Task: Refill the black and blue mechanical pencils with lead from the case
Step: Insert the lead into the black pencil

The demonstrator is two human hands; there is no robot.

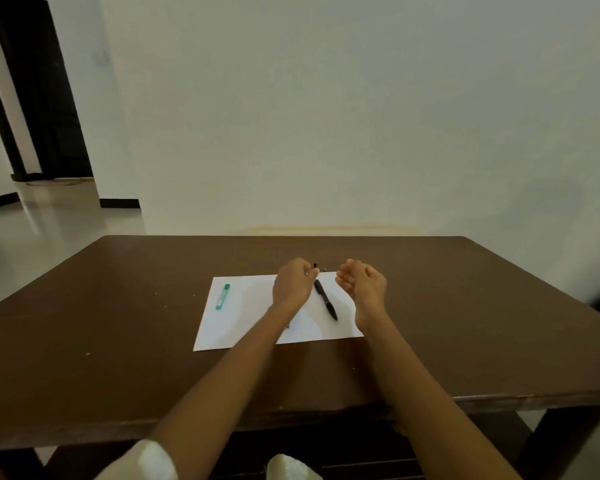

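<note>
A black mechanical pencil (325, 299) lies slanted on a white sheet of paper (243, 317), between my two hands. Just past the sheet's far edge, two tiny parts rest on the table: a black one (315, 265) and a grey one (324, 269). A teal lead case (222, 296) lies on the left part of the sheet. My left hand (291, 285) hovers over the pencil's upper end with thumb and forefinger pinched; anything thin between them is too small to see. My right hand (364, 284) hangs beside the pencil, fingers loosely curled and apart, holding nothing. A small grey tip (287, 326) pokes out beside my left forearm; no blue pencil shows.
The brown wooden table (465, 323) stands against a pale wall, with its near edge close to my body. A doorway and shiny floor (32, 220) lie to the left. My knees (146, 462) show below the table edge.
</note>
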